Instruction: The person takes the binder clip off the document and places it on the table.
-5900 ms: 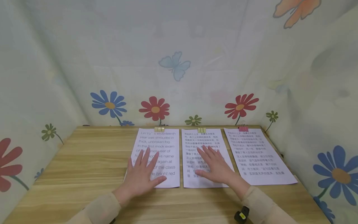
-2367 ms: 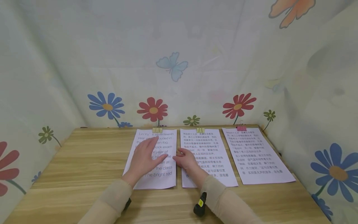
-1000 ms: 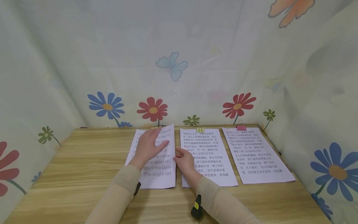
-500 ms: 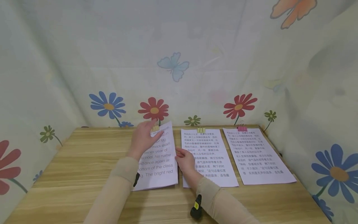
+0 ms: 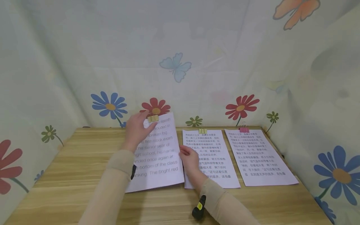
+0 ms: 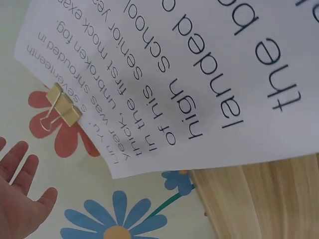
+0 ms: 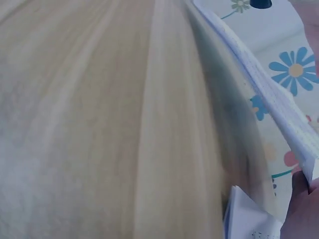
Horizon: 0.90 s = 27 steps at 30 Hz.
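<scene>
Left stack (image 5: 160, 156): tilted up from the table (image 5: 70, 178), between your left hand (image 5: 137, 128) and right hand (image 5: 191, 161).
Left clip (image 5: 153, 118): on that stack's far edge, beside your left hand.
Right hand: at the left stack's right edge.
Middle stack (image 5: 216, 162): on the table, right of the left stack.
Right stack (image 5: 261, 159): on the table, rightmost.
Middle clip (image 5: 202, 131), right clip (image 5: 244, 129): on their stacks' far edges.
Curtain (image 5: 135, 40): behind the table, along both sides.
</scene>
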### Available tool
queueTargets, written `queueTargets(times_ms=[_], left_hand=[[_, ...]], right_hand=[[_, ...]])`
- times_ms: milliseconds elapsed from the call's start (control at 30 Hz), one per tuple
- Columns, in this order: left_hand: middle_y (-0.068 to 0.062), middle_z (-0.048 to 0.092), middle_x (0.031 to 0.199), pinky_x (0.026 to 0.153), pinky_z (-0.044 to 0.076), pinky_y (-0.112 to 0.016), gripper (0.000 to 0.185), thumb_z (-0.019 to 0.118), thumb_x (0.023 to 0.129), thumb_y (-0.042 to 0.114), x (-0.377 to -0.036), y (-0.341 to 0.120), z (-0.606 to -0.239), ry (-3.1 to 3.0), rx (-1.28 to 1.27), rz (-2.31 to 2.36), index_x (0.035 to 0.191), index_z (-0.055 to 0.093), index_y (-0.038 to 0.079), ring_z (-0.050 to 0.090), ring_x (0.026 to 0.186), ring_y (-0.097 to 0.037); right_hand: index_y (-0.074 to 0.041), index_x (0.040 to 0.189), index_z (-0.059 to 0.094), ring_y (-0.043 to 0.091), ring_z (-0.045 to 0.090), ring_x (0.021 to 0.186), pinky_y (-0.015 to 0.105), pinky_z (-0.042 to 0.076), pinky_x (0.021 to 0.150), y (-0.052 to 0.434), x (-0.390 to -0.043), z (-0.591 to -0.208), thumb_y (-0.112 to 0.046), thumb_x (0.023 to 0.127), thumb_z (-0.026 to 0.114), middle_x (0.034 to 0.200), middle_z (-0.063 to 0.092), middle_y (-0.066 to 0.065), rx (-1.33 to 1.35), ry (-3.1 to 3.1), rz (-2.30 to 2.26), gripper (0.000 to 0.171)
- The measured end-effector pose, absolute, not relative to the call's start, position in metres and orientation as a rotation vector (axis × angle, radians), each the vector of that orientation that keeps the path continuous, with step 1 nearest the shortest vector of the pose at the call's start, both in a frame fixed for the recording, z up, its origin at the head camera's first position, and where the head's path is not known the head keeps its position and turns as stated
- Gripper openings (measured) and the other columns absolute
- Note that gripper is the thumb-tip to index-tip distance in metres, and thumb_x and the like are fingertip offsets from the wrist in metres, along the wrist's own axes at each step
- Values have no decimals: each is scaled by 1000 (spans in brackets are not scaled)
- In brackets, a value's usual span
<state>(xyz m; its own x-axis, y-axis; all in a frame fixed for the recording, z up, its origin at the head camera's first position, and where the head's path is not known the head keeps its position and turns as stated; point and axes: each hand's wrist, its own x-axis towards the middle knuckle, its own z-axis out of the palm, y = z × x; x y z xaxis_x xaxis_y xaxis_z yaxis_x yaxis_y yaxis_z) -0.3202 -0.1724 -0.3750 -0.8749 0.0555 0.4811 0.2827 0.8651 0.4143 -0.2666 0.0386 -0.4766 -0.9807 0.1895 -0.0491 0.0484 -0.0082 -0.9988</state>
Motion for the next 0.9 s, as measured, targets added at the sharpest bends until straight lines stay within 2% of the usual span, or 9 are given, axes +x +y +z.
queueTargets(times_ms=[433,900], left_hand=[[-15,51,144,111,33,-54,66,72,91,36,-321,-182,-329,-2504,-229,-771,147,48,10,42,135,-36],[-10,44,152,116,25,-50,75,73,89,41,-329,-168,-290,-2551,-360,-793,152,40,18,34,141,-33]], right_hand=[[-9,119,71,21,66,103,26,54,87,52,-264,-467,7,88,66,111,71,11,-234,-1942,2242,35],[-15,120,72,19,65,103,23,54,86,56,-259,-464,2,91,67,113,70,7,-195,-1847,2276,34]])
